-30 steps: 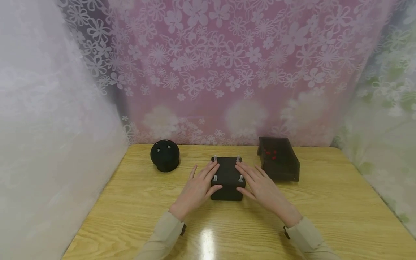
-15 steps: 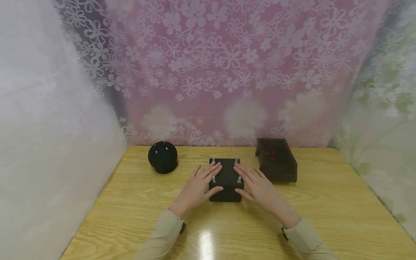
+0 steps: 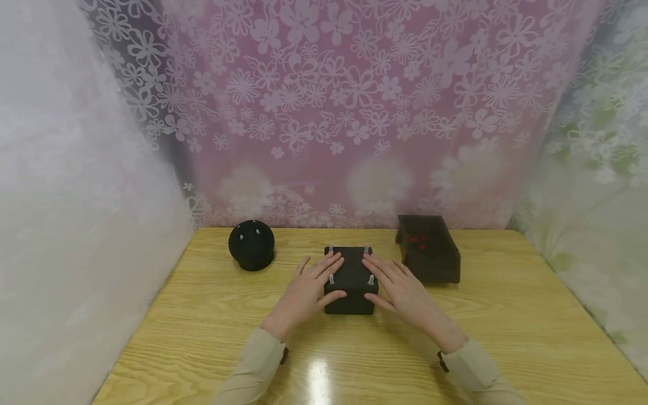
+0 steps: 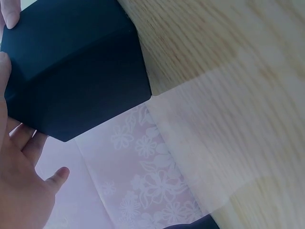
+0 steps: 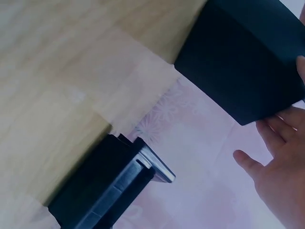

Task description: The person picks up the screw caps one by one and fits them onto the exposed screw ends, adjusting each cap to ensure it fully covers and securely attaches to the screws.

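Observation:
A black box (image 3: 352, 273) stands on the table in the head view, with several short silver pegs upright near the corners of its top. My left hand (image 3: 302, 292) lies over its left side, fingers straight on the top edge and thumb at the front. Mirroring it, my right hand (image 3: 406, 293) touches the right side, fingers extended. In the left wrist view the box (image 4: 81, 81) fills the upper left, with the hand's fingertips at its edge. The right wrist view has the box (image 5: 238, 67) at upper right, its pegs out of sight.
A black ball-shaped stand (image 3: 251, 246) with small silver pegs sits at the back left of the wooden table (image 3: 202, 337). Behind my right hand is a dark see-through tray (image 3: 432, 264) with red spots inside. Flowered curtains (image 3: 304, 112) hang around the table.
The head view has shifted slightly, so everything sits a little further left in it. Both hands keep the same place on the box, and the box itself stays put.

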`<state>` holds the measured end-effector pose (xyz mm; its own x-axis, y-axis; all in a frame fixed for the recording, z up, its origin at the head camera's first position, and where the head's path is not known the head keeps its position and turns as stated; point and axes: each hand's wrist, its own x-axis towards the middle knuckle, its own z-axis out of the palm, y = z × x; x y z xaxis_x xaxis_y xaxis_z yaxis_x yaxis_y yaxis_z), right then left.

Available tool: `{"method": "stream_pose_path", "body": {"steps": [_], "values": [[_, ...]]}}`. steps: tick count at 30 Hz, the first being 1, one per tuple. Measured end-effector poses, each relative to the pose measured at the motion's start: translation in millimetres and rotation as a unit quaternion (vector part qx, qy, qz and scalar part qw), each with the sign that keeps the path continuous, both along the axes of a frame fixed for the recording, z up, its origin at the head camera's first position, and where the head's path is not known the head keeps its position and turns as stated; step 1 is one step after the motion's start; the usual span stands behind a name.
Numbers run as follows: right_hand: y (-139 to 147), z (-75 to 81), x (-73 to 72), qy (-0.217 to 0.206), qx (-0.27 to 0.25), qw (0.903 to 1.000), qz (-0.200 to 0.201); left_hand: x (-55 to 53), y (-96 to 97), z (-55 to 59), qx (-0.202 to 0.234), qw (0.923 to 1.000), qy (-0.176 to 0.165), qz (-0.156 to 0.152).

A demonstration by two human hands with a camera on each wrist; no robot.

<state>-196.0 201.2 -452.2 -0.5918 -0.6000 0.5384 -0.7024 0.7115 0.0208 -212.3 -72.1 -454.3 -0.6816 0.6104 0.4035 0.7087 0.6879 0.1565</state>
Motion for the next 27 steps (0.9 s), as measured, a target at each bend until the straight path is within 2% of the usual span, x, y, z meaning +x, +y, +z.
{"method": "stream_pose_path", "body": {"steps": [7, 10, 13, 18, 22, 27], "values": [[9.8, 17.0, -1.7, -0.037, 0.004, 0.9993, 0.009, -0.4, 0.3, 1.1, -0.006, 0.9999, 0.015, 0.002], [19.2, 27.7, -4.6, -0.025, -0.009, 0.9994, 0.021, -0.6, 0.7, 2.3, -0.008, 0.9998, 0.017, 0.003], [30.3, 37.0, -11.8, 0.012, -0.033, 0.9993, 0.016, -0.6, 0.9, 3.5, -0.007, 0.9999, 0.015, 0.003], [51.5, 48.7, -31.2, 0.061, -0.076, 0.9939, -0.051, -0.7, 1.5, 3.9, -0.006, 0.9998, 0.018, 0.003], [68.3, 49.8, -52.6, 0.045, -0.078, 0.9904, -0.105, -1.5, 1.8, 3.2, -0.007, 0.9998, 0.019, 0.004], [83.4, 39.9, -76.0, 0.012, -0.056, 0.9875, -0.147, -1.8, 2.1, 2.9, -0.007, 0.9999, 0.014, 0.006]]}}
